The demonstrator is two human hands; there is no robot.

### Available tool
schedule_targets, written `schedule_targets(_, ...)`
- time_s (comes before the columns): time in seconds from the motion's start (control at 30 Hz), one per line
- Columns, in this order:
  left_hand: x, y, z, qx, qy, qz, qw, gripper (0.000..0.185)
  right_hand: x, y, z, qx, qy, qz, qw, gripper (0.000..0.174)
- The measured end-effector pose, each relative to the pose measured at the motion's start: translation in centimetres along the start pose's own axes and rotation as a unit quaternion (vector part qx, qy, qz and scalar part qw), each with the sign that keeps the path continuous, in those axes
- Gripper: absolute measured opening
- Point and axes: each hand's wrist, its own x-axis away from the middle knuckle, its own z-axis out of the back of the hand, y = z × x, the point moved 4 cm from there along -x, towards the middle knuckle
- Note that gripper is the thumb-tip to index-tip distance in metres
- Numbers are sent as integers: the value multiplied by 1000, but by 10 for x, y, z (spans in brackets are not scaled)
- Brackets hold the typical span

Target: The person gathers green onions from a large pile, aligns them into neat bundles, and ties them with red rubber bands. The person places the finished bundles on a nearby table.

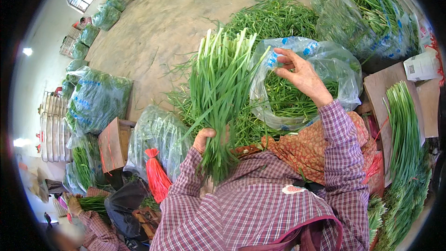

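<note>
My left hand (pixel 205 139) grips a thick bunch of garlic chives (pixel 223 76) near its leafy end. The pale cut stems point up and away from me, and the green tips hang below the hand. To the right of the bunch, my right hand (pixel 301 75) is raised with thumb and fingers apart, holding nothing that I can see. One stray stalk (pixel 259 61) leans out of the bunch close to its fingertips. Beneath that hand sits an open clear plastic bag (pixel 348 76) with loose green leaves (pixel 289 94) inside.
Loose leaves (pixel 275 15) are heaped beyond the bag. A large filled bag (pixel 362 24) stands far right. Chives (pixel 404 122) lie on a board (pixel 379 83) at my right. Red ties (pixel 155 174) hang beside a plastic bag (pixel 156 136) on my left. Another person (pixel 101 230) sits lower left.
</note>
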Motion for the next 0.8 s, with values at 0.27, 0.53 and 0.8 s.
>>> schedule_targets(0.27,-11,21,-117,-112,109,-88,984,54,-21,-6,-19,-429,-79,-21,899,106)
schedule_targets(0.53,-45,-9,-266,-302,-105,-175,931,86,7,-8,74,-507,73,20,859,76)
schedule_targets(0.8,-34,-40,-267,-442,-365,-82,815,134,62,32,76,-755,-169,88,628,87)
